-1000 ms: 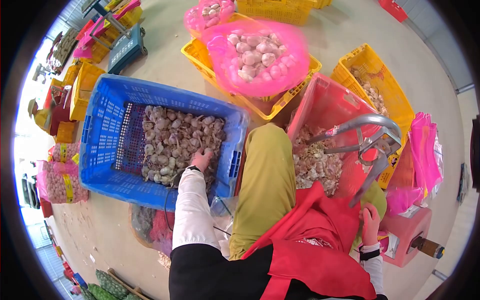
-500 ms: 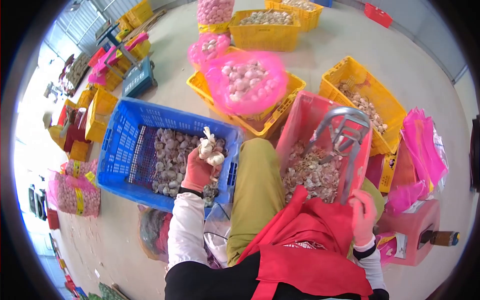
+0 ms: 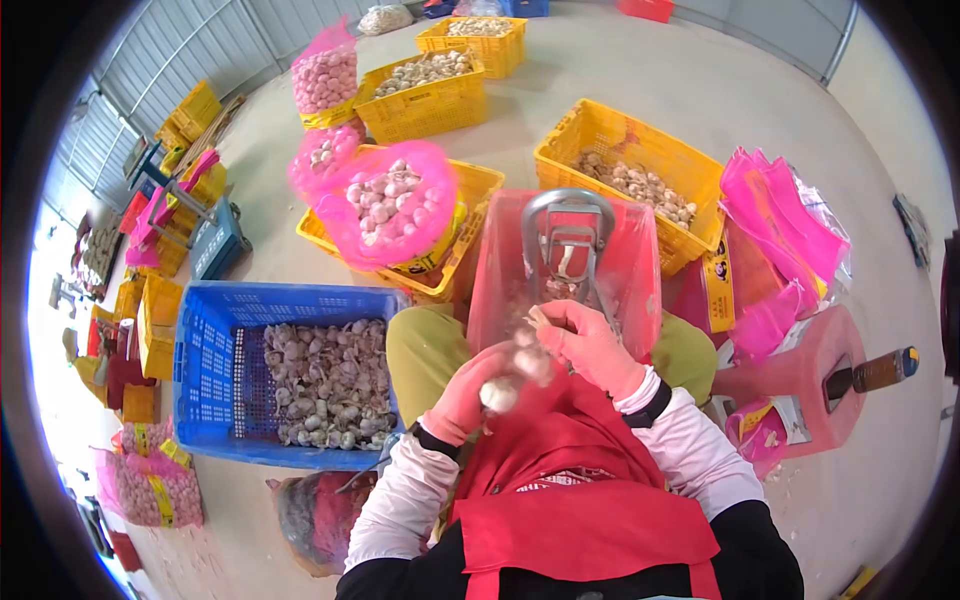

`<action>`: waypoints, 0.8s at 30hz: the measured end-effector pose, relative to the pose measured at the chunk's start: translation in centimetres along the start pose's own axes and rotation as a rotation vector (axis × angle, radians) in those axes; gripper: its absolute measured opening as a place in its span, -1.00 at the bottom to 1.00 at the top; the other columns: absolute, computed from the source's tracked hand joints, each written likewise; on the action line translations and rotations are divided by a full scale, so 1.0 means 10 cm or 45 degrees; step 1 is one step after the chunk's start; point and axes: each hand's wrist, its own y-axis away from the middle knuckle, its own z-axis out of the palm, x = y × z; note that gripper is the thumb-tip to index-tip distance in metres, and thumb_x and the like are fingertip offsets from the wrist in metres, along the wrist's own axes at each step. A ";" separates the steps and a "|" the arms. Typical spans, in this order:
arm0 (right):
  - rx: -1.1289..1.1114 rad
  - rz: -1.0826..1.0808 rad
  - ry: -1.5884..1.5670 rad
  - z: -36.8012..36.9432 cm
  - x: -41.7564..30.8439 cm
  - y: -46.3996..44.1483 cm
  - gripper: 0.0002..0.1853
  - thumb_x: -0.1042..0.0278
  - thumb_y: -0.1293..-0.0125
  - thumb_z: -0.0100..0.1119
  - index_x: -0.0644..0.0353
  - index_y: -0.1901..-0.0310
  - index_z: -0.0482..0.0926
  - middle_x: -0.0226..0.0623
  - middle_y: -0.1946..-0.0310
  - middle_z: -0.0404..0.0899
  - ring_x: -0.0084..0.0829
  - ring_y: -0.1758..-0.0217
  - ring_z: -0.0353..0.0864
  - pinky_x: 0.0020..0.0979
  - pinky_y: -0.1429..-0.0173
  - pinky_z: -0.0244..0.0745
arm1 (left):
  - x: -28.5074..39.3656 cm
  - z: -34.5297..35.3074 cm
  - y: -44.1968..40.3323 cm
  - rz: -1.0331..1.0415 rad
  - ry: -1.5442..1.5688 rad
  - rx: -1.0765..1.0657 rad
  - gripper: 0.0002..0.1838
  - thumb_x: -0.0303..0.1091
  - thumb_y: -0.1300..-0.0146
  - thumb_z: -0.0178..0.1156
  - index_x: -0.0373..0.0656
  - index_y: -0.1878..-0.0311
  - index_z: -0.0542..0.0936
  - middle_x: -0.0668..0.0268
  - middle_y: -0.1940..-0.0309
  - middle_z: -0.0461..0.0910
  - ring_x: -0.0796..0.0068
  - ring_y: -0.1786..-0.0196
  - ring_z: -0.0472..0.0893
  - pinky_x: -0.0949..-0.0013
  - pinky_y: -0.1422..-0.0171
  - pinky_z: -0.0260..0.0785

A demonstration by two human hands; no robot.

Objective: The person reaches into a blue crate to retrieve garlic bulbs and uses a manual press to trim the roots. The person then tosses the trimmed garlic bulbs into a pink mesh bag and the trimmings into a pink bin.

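In front of the red apron [image 3: 590, 440], my left hand [image 3: 468, 388] is closed around several white garlic bulbs [image 3: 500, 394], which blur with motion. Fingers of my right hand [image 3: 598, 350] pinch the stem end of one of these bulbs. Both hands are above my lap, at the near end of a red crate [image 3: 640, 250]. A grey metal frame with a curved top [image 3: 567, 200] rises out of that crate. To the left is a blue crate [image 3: 290, 458] partly filled with garlic bulbs [image 3: 330, 380].
Beyond the red crate stands a yellow crate of garlic [image 3: 560, 150]. Pink mesh bags of garlic [image 3: 388, 205] sit ahead on the left, with more yellow crates [image 3: 425, 112] behind. On the right are pink bags [image 3: 785, 230] and a red stool-like block [image 3: 845, 400] with a dark handle.
My left hand has brought the garlic from over the blue crate to my lap. My right hand has come from the red crate's right side to meet it. The view has turned right.
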 end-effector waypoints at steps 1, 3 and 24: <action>0.001 0.057 0.001 -0.05 -0.02 0.02 -0.65 0.39 -0.34 0.17 0.28 -0.12 0.45 -0.47 0.16 0.52 -0.70 0.27 0.45 -0.63 0.22 0.39 | -0.02 0.05 0.00 -0.012 -0.001 -0.009 -0.45 -0.11 -0.31 0.08 -0.18 -0.29 0.37 0.28 0.21 0.60 0.48 0.45 0.54 0.47 0.44 0.39; 0.029 0.048 -0.011 -0.01 -0.03 0.03 -0.65 0.39 -0.34 0.16 0.28 -0.12 0.45 -0.48 0.17 0.51 -0.71 0.28 0.45 -0.63 0.23 0.39 | -0.03 0.12 0.02 0.144 -0.065 -0.250 -0.33 -0.24 -0.26 0.20 -0.17 -0.40 0.22 0.32 0.08 0.58 0.59 0.37 0.54 0.51 0.35 0.42; 0.522 -0.592 1.608 -0.76 0.12 0.30 -0.33 0.27 -0.23 0.22 0.37 -0.29 0.18 0.21 -0.08 0.43 0.15 -0.14 0.42 -0.09 -0.20 0.33 | -0.08 0.27 -0.39 -0.053 -0.043 0.025 -0.62 -0.16 -0.30 0.19 -0.30 0.02 0.48 0.30 0.28 0.58 0.52 0.27 0.59 0.46 0.15 0.48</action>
